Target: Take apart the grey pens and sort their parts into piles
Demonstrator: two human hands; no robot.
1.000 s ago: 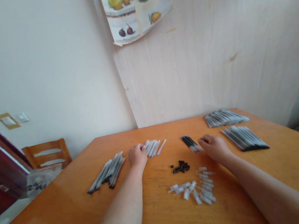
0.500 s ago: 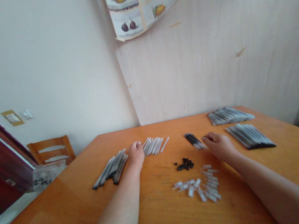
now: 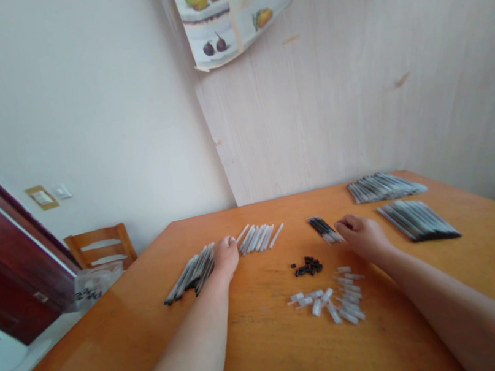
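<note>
A wooden table carries everything. The left hand is left of the table's centre, the right hand right of it; they are well apart, fingers curled, and I cannot tell whether either pinches anything. Grey-barrelled pens lie in a left-side heap and two right-side rows. Toward the table's far middle, white tubes lie just beside the left hand, dark pen refills beside the right. Both look light, stiff and slick, likely to roll; pinch mid-length. Translucent caps and small black plugs occupy the table's middle.
</note>
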